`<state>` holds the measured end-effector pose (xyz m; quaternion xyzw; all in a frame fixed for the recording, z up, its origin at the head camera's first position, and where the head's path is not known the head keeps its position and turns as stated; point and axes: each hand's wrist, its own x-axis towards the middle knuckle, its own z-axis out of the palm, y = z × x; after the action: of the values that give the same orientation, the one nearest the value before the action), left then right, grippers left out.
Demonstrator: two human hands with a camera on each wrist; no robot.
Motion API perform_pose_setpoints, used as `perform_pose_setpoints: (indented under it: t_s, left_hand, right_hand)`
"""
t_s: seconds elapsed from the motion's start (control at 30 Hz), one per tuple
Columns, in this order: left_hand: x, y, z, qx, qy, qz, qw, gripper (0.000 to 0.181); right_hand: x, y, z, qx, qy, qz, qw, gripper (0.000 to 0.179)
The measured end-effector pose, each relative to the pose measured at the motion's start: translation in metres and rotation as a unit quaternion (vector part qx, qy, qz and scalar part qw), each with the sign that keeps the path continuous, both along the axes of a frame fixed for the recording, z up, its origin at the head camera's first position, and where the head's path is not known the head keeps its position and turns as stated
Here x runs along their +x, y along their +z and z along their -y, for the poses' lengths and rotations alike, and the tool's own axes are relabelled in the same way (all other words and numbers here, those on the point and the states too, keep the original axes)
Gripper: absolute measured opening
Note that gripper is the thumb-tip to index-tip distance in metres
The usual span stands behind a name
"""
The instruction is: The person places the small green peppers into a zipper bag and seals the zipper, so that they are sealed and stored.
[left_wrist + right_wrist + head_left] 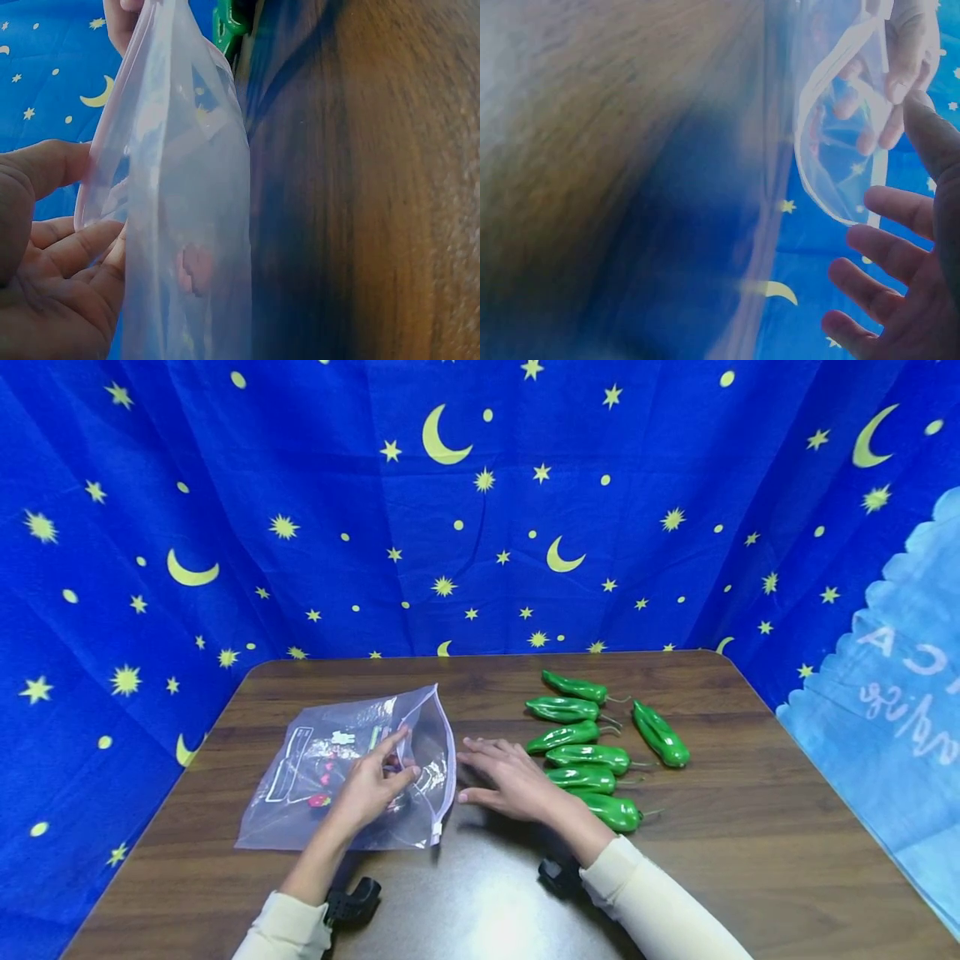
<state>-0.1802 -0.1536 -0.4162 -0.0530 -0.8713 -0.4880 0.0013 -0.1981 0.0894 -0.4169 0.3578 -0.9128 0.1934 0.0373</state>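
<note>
A clear slider zip bag point(300, 814) with a pinkish rim and small printed pictures lies on the left of the table, its mouth gaping toward the right. My left hand point(369, 787) pinches the upper edge of that mouth between thumb and fingers; in the left wrist view the thumb point(64, 161) is at the rim. Just right of the opening is my right hand point(513, 779), its fingers spread and loosely bent, holding nothing. Beside and partly behind it lie several green peppers point(588, 757) in a column.
One more green pepper point(660, 735) lies apart, right of the column. The white slider point(437, 832) sits at the bag's near corner. A wooden table point(720, 860) bears everything, with a blue star-and-moon curtain point(337, 485) behind and a light blue cloth point(892, 693) at the right.
</note>
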Motion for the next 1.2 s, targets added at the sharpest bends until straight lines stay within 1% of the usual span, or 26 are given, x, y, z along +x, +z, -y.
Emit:
perform_pose_setpoints:
  t_s: [0.17, 0.33, 0.53, 0.7, 0.9, 1.07, 1.2]
  left_hand:
    - [0.001, 0.002, 0.001, 0.016, -0.001, 0.008, 0.9998, 0.068]
    - [0.002, 0.003, 0.002, 0.027, -0.007, 0.007, 0.9996, 0.068]
    - [0.004, 0.006, 0.002, 0.035, -0.012, 0.004, 0.9993, 0.068]
    - [0.004, 0.009, 0.003, 0.029, -0.008, -0.014, 0.9994, 0.067]
    - [0.006, 0.011, 0.004, 0.025, -0.005, -0.011, 0.9996, 0.067]
    - [0.006, 0.012, 0.003, 0.026, -0.004, -0.008, 0.9996, 0.067]
    - [0.004, 0.012, 0.003, 0.015, -0.001, -0.02, 0.9997, 0.066]
  right_hand:
    - [0.005, 0.003, -0.009, -0.013, -0.006, -0.024, 0.9996, 0.062]
    - [0.011, 0.004, -0.02, -0.029, -0.013, -0.04, 0.9987, 0.061]
    - [0.018, 0.006, -0.039, -0.062, -0.024, -0.051, 0.9965, 0.061]
    - [0.025, 0.01, -0.056, -0.079, -0.052, -0.063, 0.9935, 0.061]
    - [0.034, 0.011, -0.075, -0.096, -0.078, -0.059, 0.9905, 0.059]
    - [0.038, 0.009, -0.092, -0.108, -0.1, -0.073, 0.9865, 0.058]
    - [0.04, 0.007, -0.105, -0.123, -0.115, -0.08, 0.9825, 0.057]
